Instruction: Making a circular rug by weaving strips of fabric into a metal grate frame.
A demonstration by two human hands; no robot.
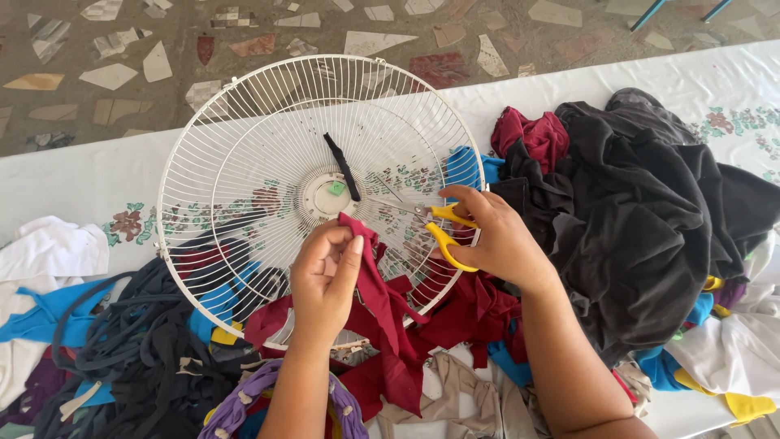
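Left hand point(325, 280) pinched the dark red cloth strip point(375, 280) taut over the white wire fan guard point(244, 146); right hand point(487, 236) gripped yellow-handled scissors point(443, 232). Tension looked key for a clean cut.

fan grille point(244, 138) and cloth heaps point(650, 219) crowd table point(73, 179).

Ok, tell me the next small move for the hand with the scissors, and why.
Probably close the blades on the dark red cloth strip. The left hand pinches the strip's top end and holds it up over the white fan guard, while the right hand holds the yellow-handled scissors with the blades pointing at that strip, near its raised end. Whether the blades touch the cloth is hard to tell.
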